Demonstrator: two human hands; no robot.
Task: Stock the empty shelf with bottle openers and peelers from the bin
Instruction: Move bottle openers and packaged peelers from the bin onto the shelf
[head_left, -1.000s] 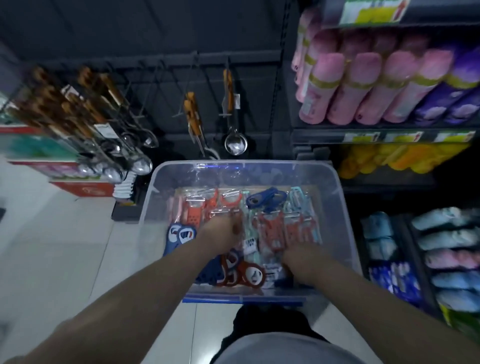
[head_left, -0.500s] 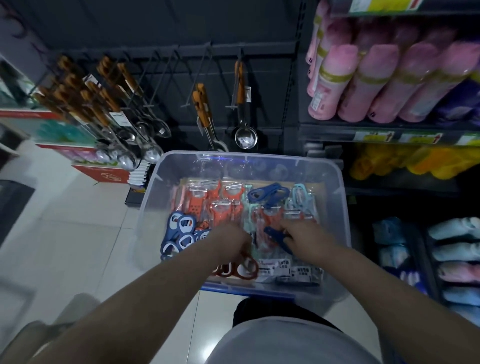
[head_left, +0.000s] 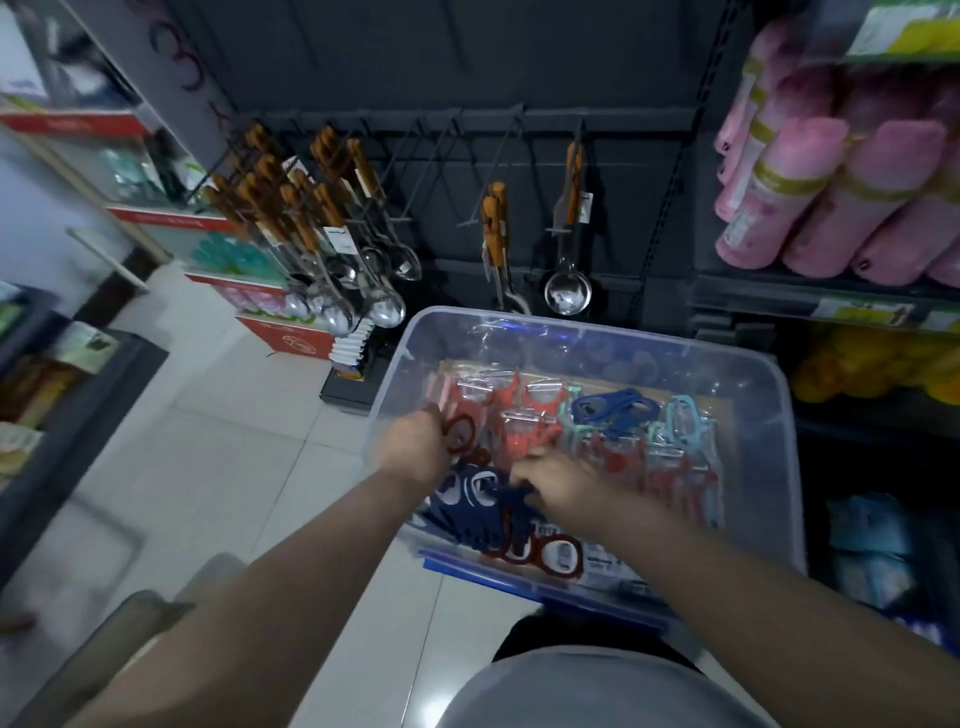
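- Gripped a red plastic ring-shaped bottle opener (head_left: 460, 434) in the curled fingers of the left hand (head_left: 415, 447), just over the left end of the clear plastic storage bin (head_left: 753, 364).
- Kept the right hand (head_left: 563, 480) low inside the bin, fingers bent down onto a heap of dark blue plastic bottle openers (head_left: 475, 496); could not tell through the blur whether pinching one or merely touching.
- Noted orange-red peelers in clear packs (head_left: 519, 421) lying in rows beyond both hands, toward the bin's far wall.
- Judged the step in hand as gathering openers: best done one colour at a time, hanging holes lined up, lifted straight up to avoid snagging neighbouring packs.
- Saw bare black wire hooks (head_left: 447, 150) on the dark back panel beyond the bin, beside wooden-handled steel ladles (head_left: 567, 291); took those hooks as the likely place for stocking.
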